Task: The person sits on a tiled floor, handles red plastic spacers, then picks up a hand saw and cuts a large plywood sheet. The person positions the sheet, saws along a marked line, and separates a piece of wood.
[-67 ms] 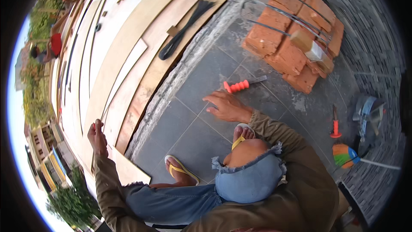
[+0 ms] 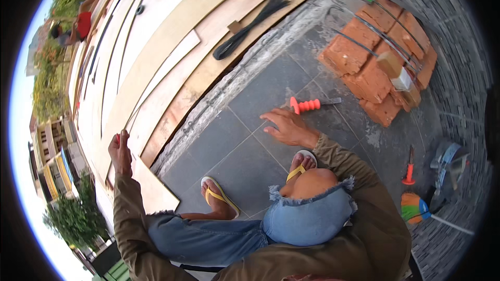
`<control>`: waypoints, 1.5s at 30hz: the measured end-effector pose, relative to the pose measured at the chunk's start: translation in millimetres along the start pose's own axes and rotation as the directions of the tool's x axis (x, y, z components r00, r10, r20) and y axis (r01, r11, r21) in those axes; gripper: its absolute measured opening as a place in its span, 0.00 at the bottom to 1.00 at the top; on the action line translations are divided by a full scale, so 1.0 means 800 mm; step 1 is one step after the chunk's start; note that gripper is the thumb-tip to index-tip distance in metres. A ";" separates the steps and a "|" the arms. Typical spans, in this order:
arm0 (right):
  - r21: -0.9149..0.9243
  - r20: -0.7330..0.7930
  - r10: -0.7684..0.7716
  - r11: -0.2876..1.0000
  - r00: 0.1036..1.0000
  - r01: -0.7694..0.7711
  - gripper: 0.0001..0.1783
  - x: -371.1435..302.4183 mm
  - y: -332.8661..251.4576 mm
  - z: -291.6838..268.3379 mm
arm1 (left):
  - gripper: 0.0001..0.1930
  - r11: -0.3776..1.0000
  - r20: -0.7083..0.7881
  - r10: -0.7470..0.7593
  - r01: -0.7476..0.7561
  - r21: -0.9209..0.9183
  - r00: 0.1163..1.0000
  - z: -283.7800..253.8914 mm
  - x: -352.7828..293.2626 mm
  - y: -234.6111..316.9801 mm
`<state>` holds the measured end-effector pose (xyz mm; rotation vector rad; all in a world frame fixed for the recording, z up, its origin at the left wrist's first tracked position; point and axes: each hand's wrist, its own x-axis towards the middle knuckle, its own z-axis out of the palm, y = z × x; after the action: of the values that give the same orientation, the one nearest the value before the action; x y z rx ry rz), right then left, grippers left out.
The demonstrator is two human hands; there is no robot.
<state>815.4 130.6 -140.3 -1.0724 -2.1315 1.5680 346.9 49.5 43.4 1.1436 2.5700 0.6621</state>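
My left hand (image 2: 121, 155) is raised over the plywood sheets at the left, thumb and fingers pinched together. A bit of red shows at the fingertips; the thing itself is too small to name. Above the grey tiles my right hand (image 2: 289, 127) is open, fingers slightly bent, with nothing in it. Just beyond it lies a chisel (image 2: 307, 105) with an orange-red ribbed grip, its flat blade turned toward the bricks. Whether the fingertips touch the grip, I cannot tell.
Stacked orange bricks (image 2: 364, 67) carry bent metal rods and a wooden block (image 2: 391, 66). A bundle of black wire (image 2: 247, 28) lies on the plywood (image 2: 179, 91). At right are a second red-handled tool (image 2: 409, 173) and a clear plastic bag (image 2: 449, 161). Another person (image 2: 78, 27) is at far left.
The whole view has shifted, so the bricks, chisel and plywood appear farther right and the bricks slightly lower. My left hand remains pinched and my right hand open beside the chisel.
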 end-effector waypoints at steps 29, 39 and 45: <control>-0.666 0.667 -0.085 0.378 0.740 0.643 0.21 0.290 -0.378 0.211 | 0.13 0.231 -0.247 -0.966 0.685 -0.691 0.076 0.001 -0.530 -0.749; -0.367 0.902 -0.152 0.222 0.404 0.903 0.22 0.287 -0.402 0.461 | 0.17 0.320 -0.041 -0.947 0.919 -0.228 0.320 0.020 -0.583 -0.632; -0.260 0.947 -0.146 0.177 0.287 0.949 0.24 0.237 -0.367 0.548 | 0.19 0.330 -0.031 -0.944 0.930 -0.162 0.329 0.056 -0.567 -0.595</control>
<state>300.4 -79.9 -71.1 0.8259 -3.3575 0.3168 361.4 -557.0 -213.9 -0.5856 2.6187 0.5207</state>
